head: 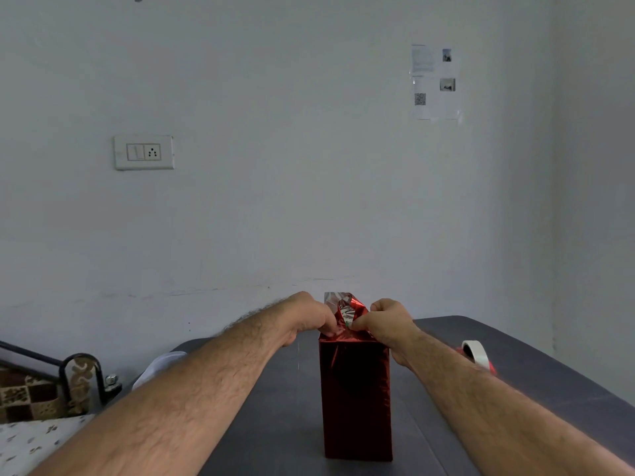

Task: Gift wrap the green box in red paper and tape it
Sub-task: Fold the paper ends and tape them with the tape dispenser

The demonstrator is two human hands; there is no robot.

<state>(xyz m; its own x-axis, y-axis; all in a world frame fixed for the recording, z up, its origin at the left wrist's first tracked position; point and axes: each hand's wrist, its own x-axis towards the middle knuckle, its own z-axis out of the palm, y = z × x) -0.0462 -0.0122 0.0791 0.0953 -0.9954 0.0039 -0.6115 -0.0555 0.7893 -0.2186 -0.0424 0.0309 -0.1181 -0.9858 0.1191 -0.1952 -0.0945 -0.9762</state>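
The green box (pixel 349 323) stands upright on the dark table (pixel 281 407), nearly all covered by red foil paper (pixel 355 389). The left hand (pixel 309 316) and the right hand (pixel 386 321) both pinch the loose top flaps. The foil looks thin and slippery, probably easy to tear; better to hold it near the folds.

Pale grey-white wall (pixel 309 166) in soft, even light. Switch-and-socket plate (pixel 144 152) at 10 o'clock; taped paper sheets (pixel 434 82) at 1 o'clock. Dark grey tabletop (pixel 549 379) below; patterned cushion (pixel 24 396) and black metal frame (pixel 82 359) at 8 o'clock.
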